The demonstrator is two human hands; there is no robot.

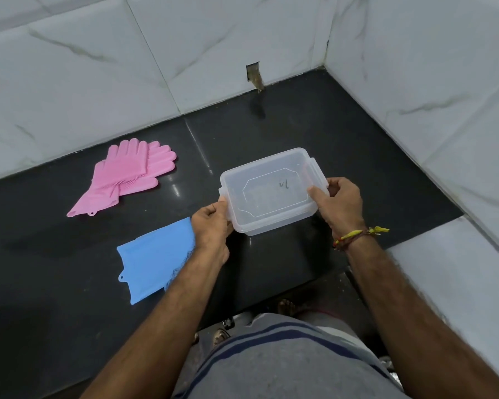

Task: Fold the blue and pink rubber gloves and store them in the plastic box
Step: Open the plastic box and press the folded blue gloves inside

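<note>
- Both forearms were left bare, with no sleeves seen.
- A red and yellow thread band [355,236], its yellow ends knotted and loose, was worn on the right wrist.
- A grey garment [285,361] crossed by dark blue stripes was worn.

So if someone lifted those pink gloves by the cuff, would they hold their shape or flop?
Probably flop: the pink gloves lie flat and limp, one across the other, on the dark counter. They look thin, so likely light. The bristly palm ridges may give some grip, so probably not slippery.

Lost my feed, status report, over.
Both hands, left, right, grip plastic box, lid on. Pink gloves, blue gloves unfolded on counter. Nothing blocking.
</note>
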